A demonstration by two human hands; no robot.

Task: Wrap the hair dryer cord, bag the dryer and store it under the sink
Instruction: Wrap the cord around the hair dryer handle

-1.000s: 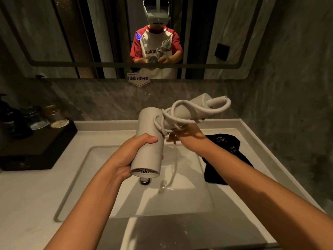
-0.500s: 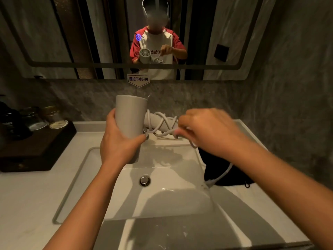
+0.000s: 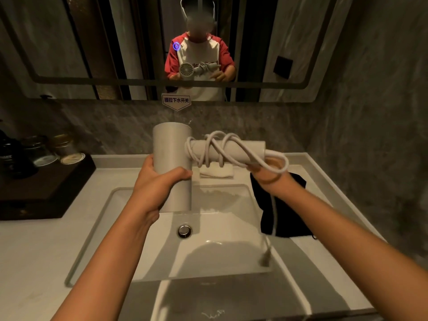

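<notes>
The right hand (image 3: pixel 266 174) is largely hidden behind a loop of cord (image 3: pixel 222 147), so its grip cannot be told. One hair dryer (image 3: pixel 172 167) hangs mid-frame over the sink (image 3: pixel 231 256), barrel upright, handle pointing right with several cord turns around it. The left hand (image 3: pixel 157 181) clenches the barrel. The plug (image 3: pixel 265 258) dangles blurred. One black bag (image 3: pixel 287 218) lies right of centre.

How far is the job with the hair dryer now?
Done: several cord loops lie around the white hair dryer handle. In hand: left hand grips the barrel, right hand guides cord. Left: the hanging plug end, the black cloth bag, the storing.
</notes>
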